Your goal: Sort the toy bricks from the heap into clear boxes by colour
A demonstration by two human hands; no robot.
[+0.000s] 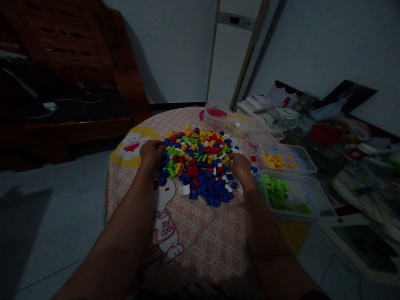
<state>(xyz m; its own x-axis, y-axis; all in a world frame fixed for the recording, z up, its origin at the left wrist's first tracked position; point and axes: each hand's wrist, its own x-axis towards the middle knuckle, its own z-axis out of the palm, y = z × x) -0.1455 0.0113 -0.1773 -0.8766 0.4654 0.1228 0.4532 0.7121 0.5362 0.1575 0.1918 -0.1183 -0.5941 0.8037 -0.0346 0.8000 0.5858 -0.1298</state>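
Note:
A heap of small toy building blocks (200,160) in yellow, red, green, blue and white is spread over a round table. My left hand (152,153) is at the heap's left edge, its fingers curled together against the blocks; whatever they hold is hidden. Across the heap, my right hand (240,166) touches the right edge with thumb and fingers bent together. What is between those fingertips is too dark and small to name. Blue blocks (215,193) gather at the near side of the heap, with a white block (184,190) lying beside them.
Right of the heap stand a clear box of green blocks (276,191) and one of yellow blocks (276,160). Behind is a round clear tub (217,118). A patterned cloth (212,233) covers the table; a wooden bench (93,100) stands left, a cluttered glass table (321,146) right.

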